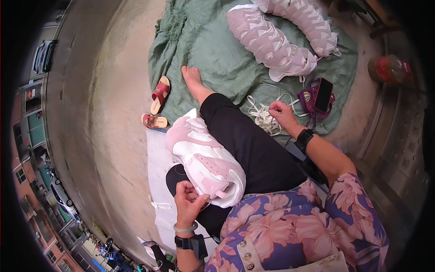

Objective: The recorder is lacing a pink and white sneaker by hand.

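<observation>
A stack of pink and white mesh shoe uppers (204, 158) lies across my lap, nested one in another. My left hand (188, 204) is closed at the near end of the stack, thumb and fingers pinching the edge of the nearest upper. Off to the right, my right hand (283, 115) is pinched over a loose heap of white shoelaces (265, 120), with a lace at its fingertips. The heap lies on the green cloth beside my black-clad leg. What the fingers cover of the lace is hidden.
Two long rows of nested pink uppers (272, 43) lie on the green cloth (204, 41). A dark phone (323, 95) rests on a purple bag (308, 97) to the right. Red sandals (160, 94) and a white sheet (158, 181) are at left. A red-lidded jar (387, 69) stands far right.
</observation>
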Demonstrator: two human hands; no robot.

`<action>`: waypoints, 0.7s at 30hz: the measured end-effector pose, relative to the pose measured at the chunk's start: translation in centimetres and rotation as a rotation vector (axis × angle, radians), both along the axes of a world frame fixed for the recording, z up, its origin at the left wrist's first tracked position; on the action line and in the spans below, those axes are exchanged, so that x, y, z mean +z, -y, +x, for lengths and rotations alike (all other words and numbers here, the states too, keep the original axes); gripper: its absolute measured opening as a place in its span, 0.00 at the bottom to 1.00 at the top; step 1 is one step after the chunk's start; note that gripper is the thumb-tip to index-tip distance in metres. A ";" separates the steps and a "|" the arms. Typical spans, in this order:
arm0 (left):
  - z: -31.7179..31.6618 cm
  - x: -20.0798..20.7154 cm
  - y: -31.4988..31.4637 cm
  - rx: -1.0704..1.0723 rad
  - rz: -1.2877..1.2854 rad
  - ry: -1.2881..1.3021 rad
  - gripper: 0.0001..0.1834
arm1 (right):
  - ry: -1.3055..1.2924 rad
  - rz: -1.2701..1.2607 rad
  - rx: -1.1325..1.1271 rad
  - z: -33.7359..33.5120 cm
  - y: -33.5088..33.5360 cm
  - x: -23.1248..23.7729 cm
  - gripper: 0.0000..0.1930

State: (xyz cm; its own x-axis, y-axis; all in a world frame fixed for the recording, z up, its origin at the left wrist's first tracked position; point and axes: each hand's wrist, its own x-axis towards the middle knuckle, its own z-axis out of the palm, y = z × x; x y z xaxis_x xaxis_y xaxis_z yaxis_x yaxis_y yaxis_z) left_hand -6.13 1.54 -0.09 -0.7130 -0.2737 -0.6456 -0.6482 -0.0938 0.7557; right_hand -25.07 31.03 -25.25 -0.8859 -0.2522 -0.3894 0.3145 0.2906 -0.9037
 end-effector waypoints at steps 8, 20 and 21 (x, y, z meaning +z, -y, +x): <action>1.7 -0.1 1.4 -0.362 -0.843 -0.366 0.20 | -0.033 -0.314 0.324 2.3 2.8 21.8 0.04; 2.8 6.7 -3.4 -0.360 0.134 -0.359 0.10 | -0.326 -0.420 0.918 7.3 8.1 31.7 0.09; 3.4 6.3 -2.7 -0.346 0.089 -0.377 0.10 | -0.370 -0.323 0.977 6.5 7.6 32.0 0.11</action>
